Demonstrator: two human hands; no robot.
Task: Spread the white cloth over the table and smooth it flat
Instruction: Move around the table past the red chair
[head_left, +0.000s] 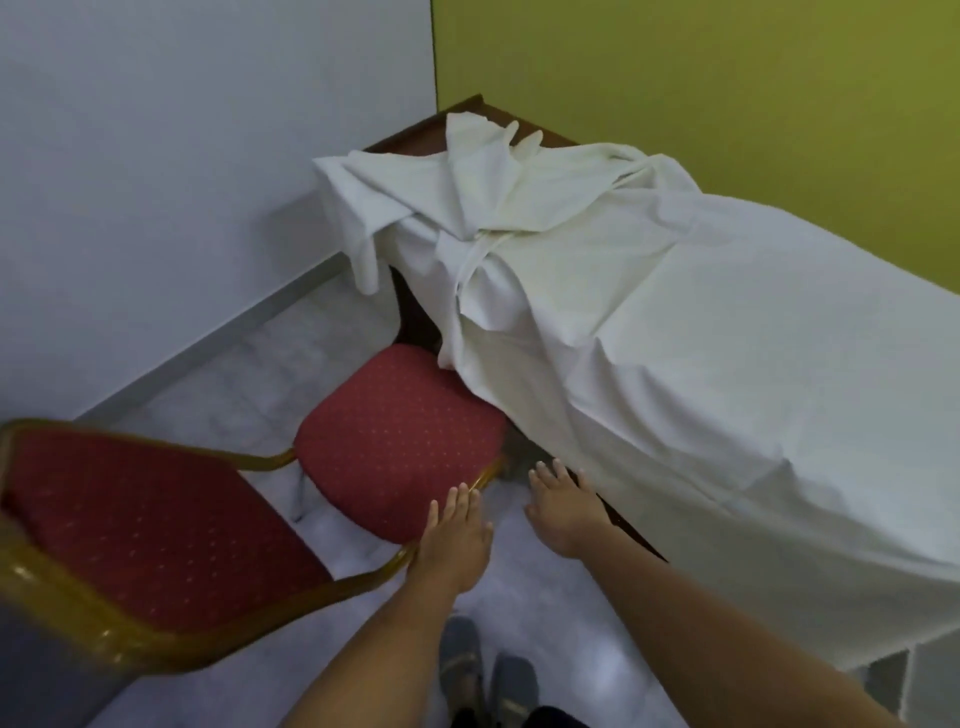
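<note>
The white cloth (701, 322) lies over the dark wooden table (415, 137) on the right. It is flat across the middle and bunched in folds at the far left end, where a bare wooden corner shows. One edge hangs down the near side. My left hand (454, 540) reaches forward with straight fingers near the front rim of the red seat. My right hand (563, 506) is stretched out with fingers spread, just below the hanging cloth edge. Neither hand holds anything.
A red chair (395, 441) with a gold frame stands close to the table's near side, its padded back at the lower left. A grey wall is to the left, a green wall behind the table. My shoes show on the pale floor (540, 608).
</note>
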